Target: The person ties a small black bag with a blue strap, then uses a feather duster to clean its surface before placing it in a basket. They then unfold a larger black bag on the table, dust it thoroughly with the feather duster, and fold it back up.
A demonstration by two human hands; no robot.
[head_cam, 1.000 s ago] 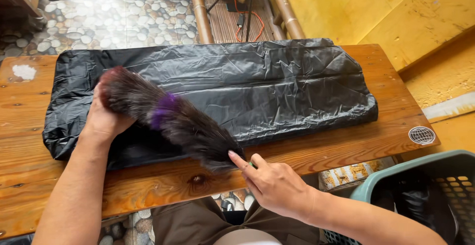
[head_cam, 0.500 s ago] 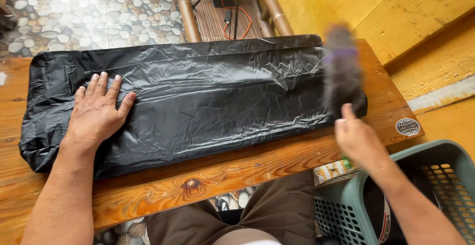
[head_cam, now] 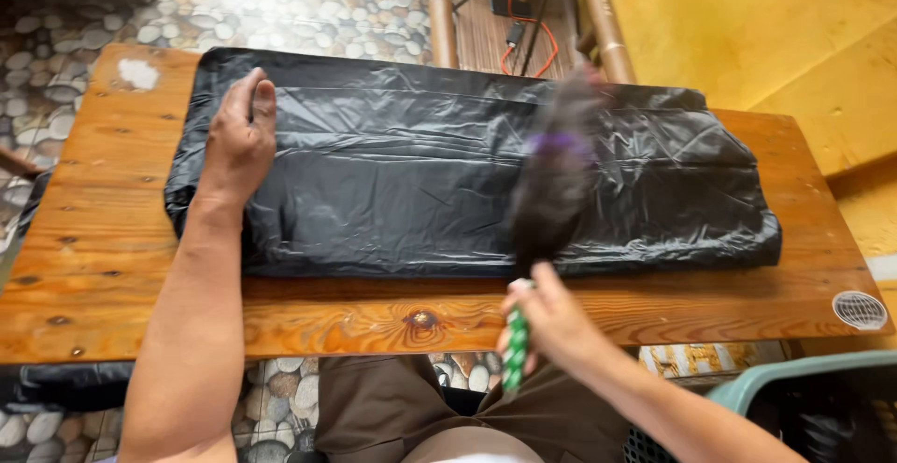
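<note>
A black plastic bag (head_cam: 402, 173) lies flat across a wooden table (head_cam: 103, 239). My left hand (head_cam: 240, 136) rests palm down on the bag's left part, fingers together. My right hand (head_cam: 551, 318) grips the green-and-white striped handle of a feather duster (head_cam: 553, 183). Its dark feathers, with a purple band, are blurred and stand over the middle right of the bag.
A round sticker (head_cam: 860, 310) sits on the table's right front corner. A teal plastic basket (head_cam: 813, 407) stands at the lower right. Bamboo poles (head_cam: 439, 10) and an orange cable (head_cam: 523, 38) lie beyond the table on a pebble floor. A yellow wall (head_cam: 775, 24) is at the right.
The duster has swept from the bag's left end to its far right end and is now back over the middle right. My left hand stays pressed on the bag's left part.
</note>
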